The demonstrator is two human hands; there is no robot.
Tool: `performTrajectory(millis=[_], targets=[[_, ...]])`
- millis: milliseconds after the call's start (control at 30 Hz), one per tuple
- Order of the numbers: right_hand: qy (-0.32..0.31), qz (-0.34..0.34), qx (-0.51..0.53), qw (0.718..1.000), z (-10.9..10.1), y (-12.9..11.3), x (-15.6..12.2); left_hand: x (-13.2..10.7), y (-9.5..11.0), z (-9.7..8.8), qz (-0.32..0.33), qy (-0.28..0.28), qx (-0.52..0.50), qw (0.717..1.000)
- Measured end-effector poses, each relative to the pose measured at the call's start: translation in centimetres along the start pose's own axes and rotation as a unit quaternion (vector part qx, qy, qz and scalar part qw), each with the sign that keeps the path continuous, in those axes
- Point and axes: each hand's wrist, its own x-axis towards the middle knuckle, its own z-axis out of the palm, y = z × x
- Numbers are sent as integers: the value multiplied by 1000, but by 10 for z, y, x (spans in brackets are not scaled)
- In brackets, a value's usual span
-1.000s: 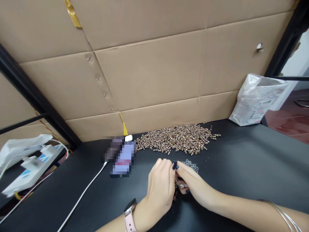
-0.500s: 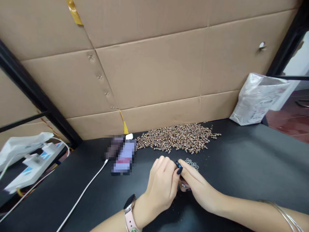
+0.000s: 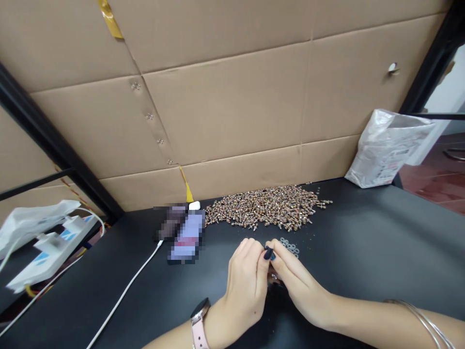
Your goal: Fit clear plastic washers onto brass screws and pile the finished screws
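Observation:
My left hand [image 3: 247, 276], with a pink-strapped watch [image 3: 199, 317] on its wrist, and my right hand [image 3: 300, 283] meet above the black tabletop [image 3: 363, 232]. Their fingertips press together with dark-painted nails, and whatever lies between them is hidden. Just beyond my right fingers lies a small cluster of metal washers [image 3: 289, 247]. Further back, a large heap of small copper-coloured screws [image 3: 265, 208] spreads along the wall. Neither hand touches the heap.
A pixelated phone [image 3: 187, 237] lies left of the heap, with a white cable [image 3: 123, 293] running towards the front edge. Behind rises a cardboard wall [image 3: 225, 111]. A white plastic bag [image 3: 385, 150] stands at the right. A white power strip [image 3: 51, 252] lies beyond the table's left edge.
My hands have drawn slightly closer together and moved a little towards the washers. The fingertips stay pressed together. The screw heap and washers have not visibly moved.

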Motion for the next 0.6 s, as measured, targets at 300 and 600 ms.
performTrajectory(millis=[300, 600], targets=[[-14, 138, 226, 964, 8, 8, 10, 0, -7, -2, 31, -10, 96, 995], [-1, 190, 270, 944, 4, -4, 12, 3, -7, -4, 47, -29, 175, 983]])
